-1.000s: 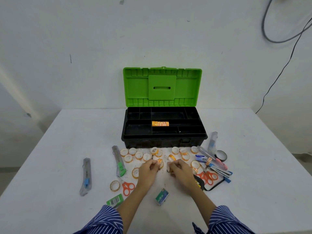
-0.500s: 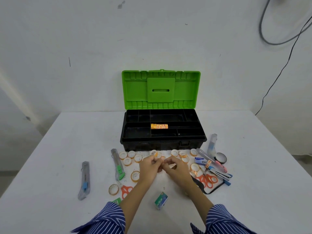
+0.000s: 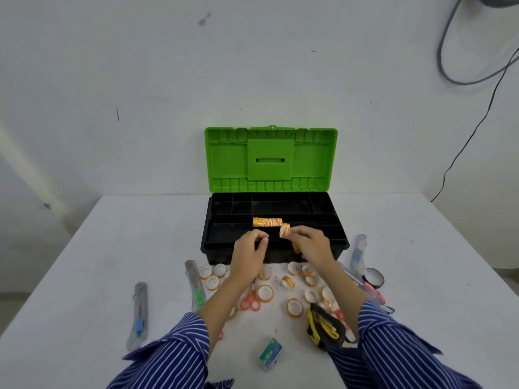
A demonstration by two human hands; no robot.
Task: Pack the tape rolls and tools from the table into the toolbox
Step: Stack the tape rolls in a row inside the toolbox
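Both hands went up from the table to the black toolbox (image 3: 207, 242) with its green lid.
Right hand (image 3: 310, 245) pinches a small orange tape roll (image 3: 284, 230) — next, set it beside the far row (image 3: 267, 222); left hand (image 3: 248, 255) curled — cannot tell what it holds.

No legible text anywhere.

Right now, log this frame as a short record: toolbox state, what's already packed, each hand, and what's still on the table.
toolbox: open, green lid upright
packed: row of tape rolls in a middle compartment
right hand: pinches a small tape roll over the tray
left hand: fingers curled; contents not visible
table: loose tape rolls, scissors, utility knives, tape measure
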